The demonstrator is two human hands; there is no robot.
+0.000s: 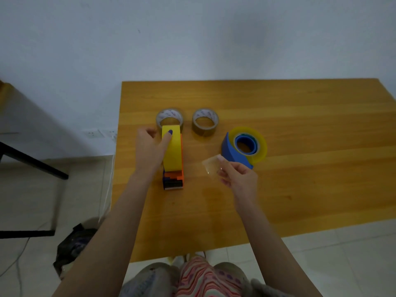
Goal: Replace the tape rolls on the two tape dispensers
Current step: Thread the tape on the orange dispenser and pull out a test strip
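Note:
An orange tape dispenser [174, 180] stands on the wooden table [300, 189] with a yellow tape roll [174, 155] mounted in it. My left hand [150, 146] rests against the roll's left side, index finger on top of it. My right hand [237, 176] pinches a short strip of clear tape [211, 167] just in front of the blue tape dispenser [230, 152], which lies on its side with a clear yellowish roll [260, 146] on it. Two brownish tape rolls lie flat behind: one [169, 115] behind the orange dispenser, one [205, 122] to its right.
The table's left edge runs beside my left arm; a wall stands behind the table. On the floor at left are a black bag [72, 245], a white cable [108, 189] and a dark metal frame [32, 163]. Wall sockets [98, 133] sit low on the wall.

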